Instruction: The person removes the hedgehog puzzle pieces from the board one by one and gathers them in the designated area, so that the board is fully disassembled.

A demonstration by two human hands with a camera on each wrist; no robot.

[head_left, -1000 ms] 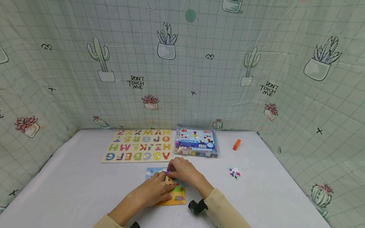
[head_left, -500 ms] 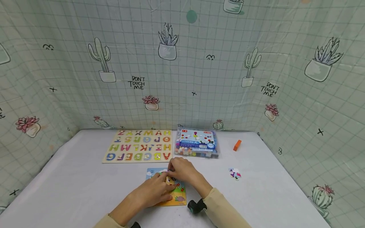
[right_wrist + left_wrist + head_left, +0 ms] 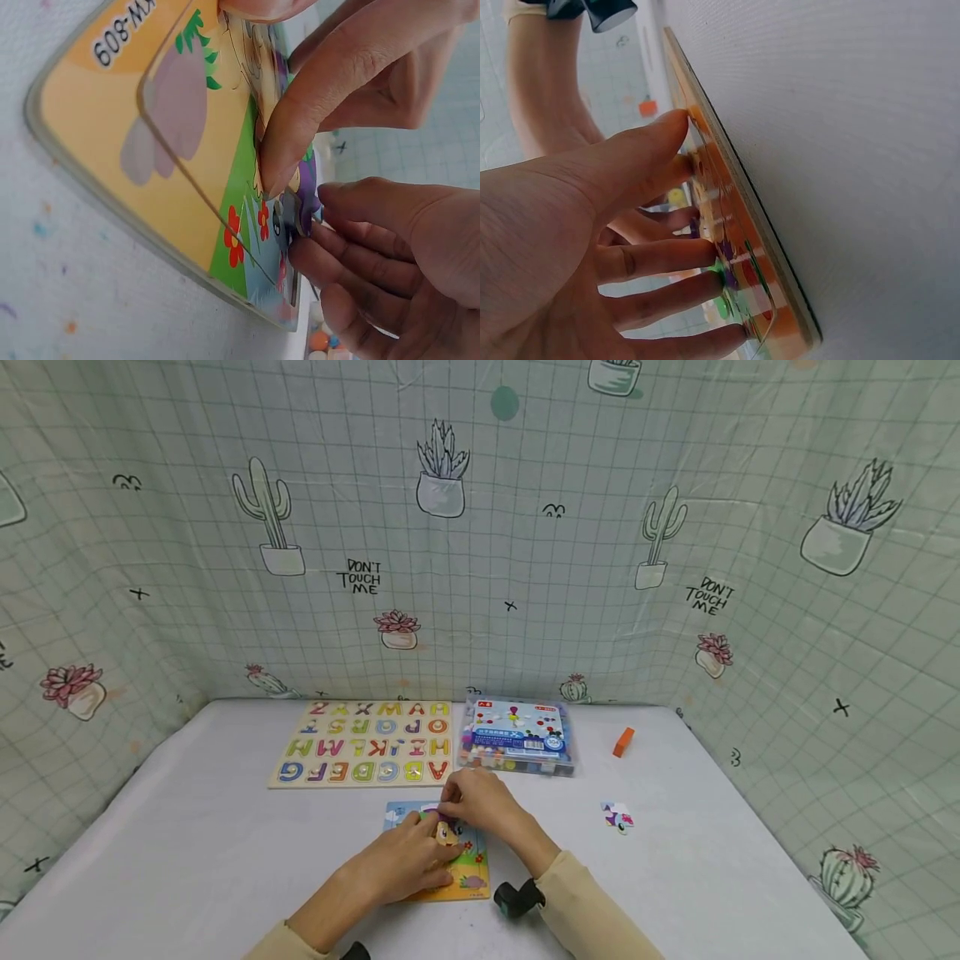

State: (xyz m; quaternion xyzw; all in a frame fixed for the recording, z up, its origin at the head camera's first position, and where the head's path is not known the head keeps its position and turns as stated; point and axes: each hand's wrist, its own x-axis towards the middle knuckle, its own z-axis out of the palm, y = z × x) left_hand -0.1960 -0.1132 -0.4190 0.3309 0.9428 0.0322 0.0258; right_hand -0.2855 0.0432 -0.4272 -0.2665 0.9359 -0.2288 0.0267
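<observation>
A jigsaw puzzle board (image 3: 471, 892) with an orange, green and blue cartoon picture lies flat on the table. My left hand (image 3: 408, 858) rests on it, its fingers spread and their tips pressing the picture, as the left wrist view shows. At the board's far right part, my right hand (image 3: 483, 802) pinches a purple-and-grey puzzle piece (image 3: 307, 201) between thumb and fingers. That piece looks tilted up from the picture in the right wrist view. Part of the picture is hidden under both hands. A loose puzzle piece or joined pieces (image 3: 617, 817) lie to the right.
Behind the puzzle lies a wooden alphabet board (image 3: 322, 781) with colourful letters. Next to it stands a clear plastic box (image 3: 517, 743) of coloured parts. An orange block (image 3: 623, 742) lies at the back right. A patterned curtain (image 3: 480, 643) closes off the table's back and sides.
My right hand has shifted slightly away and up, still pinching the puzzle piece. The left hand stays in place on the board.
</observation>
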